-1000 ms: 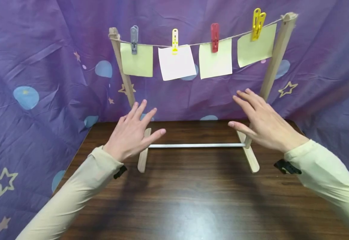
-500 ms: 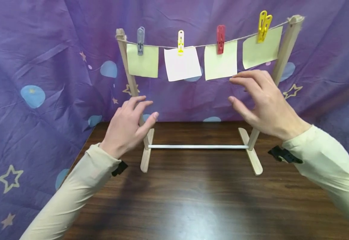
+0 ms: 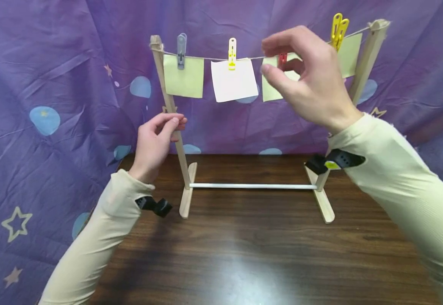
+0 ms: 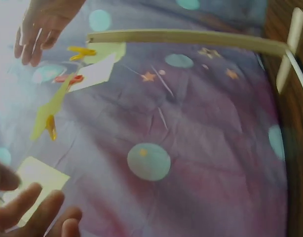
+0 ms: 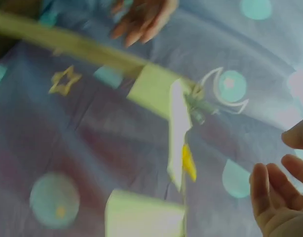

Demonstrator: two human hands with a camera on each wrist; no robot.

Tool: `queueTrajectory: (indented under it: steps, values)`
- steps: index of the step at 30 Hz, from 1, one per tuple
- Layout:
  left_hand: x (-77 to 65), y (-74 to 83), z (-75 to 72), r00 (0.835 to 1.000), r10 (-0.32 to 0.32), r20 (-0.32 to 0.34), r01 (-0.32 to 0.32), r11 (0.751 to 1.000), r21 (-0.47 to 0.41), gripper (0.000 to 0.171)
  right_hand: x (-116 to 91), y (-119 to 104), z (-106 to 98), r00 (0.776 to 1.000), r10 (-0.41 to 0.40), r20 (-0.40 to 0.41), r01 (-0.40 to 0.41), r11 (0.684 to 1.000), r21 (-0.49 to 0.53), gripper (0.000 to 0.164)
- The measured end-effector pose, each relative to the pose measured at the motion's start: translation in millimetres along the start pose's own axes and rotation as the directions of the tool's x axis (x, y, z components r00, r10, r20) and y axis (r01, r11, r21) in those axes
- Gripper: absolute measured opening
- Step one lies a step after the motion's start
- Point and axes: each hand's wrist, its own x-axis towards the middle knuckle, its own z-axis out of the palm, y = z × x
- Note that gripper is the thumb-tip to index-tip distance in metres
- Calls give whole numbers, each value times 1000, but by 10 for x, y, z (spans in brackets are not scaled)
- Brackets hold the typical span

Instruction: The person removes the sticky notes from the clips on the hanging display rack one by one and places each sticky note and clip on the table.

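Note:
Right hand (image 3: pixel 317 76) is raised in front of the string (image 3: pixel 211 58), thumb and bent fingers apart with nothing between them. Behind it, the red clothespin (image 3: pixel 282 60) and its pale green paper (image 3: pixel 270 90) are partly hidden. Nearest to its fingertips on the left is the white-and-yellow clothespin (image 3: pixel 232 54), which clips a white paper (image 3: pixel 234 82) to the string. Left hand (image 3: pixel 153 140) hovers by the left post, fingers loosely bent, holding nothing; the left wrist view shows its thumb apart from the fingers. Beyond it hangs a green paper (image 3: pixel 183 80) under a grey clothespin (image 3: pixel 181 51).
A wooden left post (image 3: pixel 181 152) and right post (image 3: pixel 370 63) carry the string. A white rod (image 3: pixel 252 186) joins their feet above the dark table (image 3: pixel 244 245). At right, a yellow clothespin (image 3: pixel 336 27) holds another green paper (image 3: pixel 351 55). A purple patterned cloth (image 3: pixel 92 51) hangs behind.
The right hand has risen and moved left, to in front of the red clothespin. The left hand has risen slightly and its fingers have bent in. Papers and clothespins still hang in the same order.

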Motion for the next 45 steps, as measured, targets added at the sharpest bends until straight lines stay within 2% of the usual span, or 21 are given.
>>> queueTrajectory:
  steps: [2,3,4,7,9,11,14,16,22,25,32,36,39,45]
  values:
    - [57,-9,40,996,-90,-30,85,989,-120,26,120,-50,65,994,105,-7,-104,992,74,28]
    - [84,-13,61,990,-138,-36,130,976,-175,26,181,-72,96,988,152,-5,-151,983,103,28]
    - [107,-15,80,982,-185,-31,173,957,-232,26,240,-91,129,982,188,0,-187,974,126,28]
    - [159,-22,138,950,-313,14,295,878,-377,27,395,-123,226,974,224,22,-225,965,139,29]
    - [180,-26,184,931,-362,42,344,836,-427,30,480,-139,296,965,259,37,-261,953,156,30]
    - [197,-31,246,920,-387,59,369,809,-457,33,543,-141,367,959,279,45,-282,946,161,31]
    - [217,-33,360,916,-395,64,374,789,-487,36,608,-137,465,941,332,66,-338,926,168,33]
    - [232,-30,434,919,-392,55,364,782,-507,36,642,-131,524,932,352,85,-361,922,137,36]
    - [281,-4,563,920,-392,29,333,737,-588,37,744,-140,680,915,368,167,-352,929,-116,45]
    - [304,15,583,912,-409,35,343,711,-614,37,793,-148,747,897,389,212,-355,917,-179,50]
    - [364,26,574,906,-420,55,357,688,-632,40,884,-146,866,849,451,276,-410,891,-195,57]
    - [392,30,563,910,-410,56,342,668,-661,40,919,-162,939,833,462,305,-426,887,-179,59]
    - [409,35,559,918,-394,46,318,663,-678,36,932,-170,982,836,453,308,-423,891,-162,56]
    - [431,54,578,923,-386,3,279,662,-696,14,945,-157,1004,867,419,270,-391,908,-152,48]
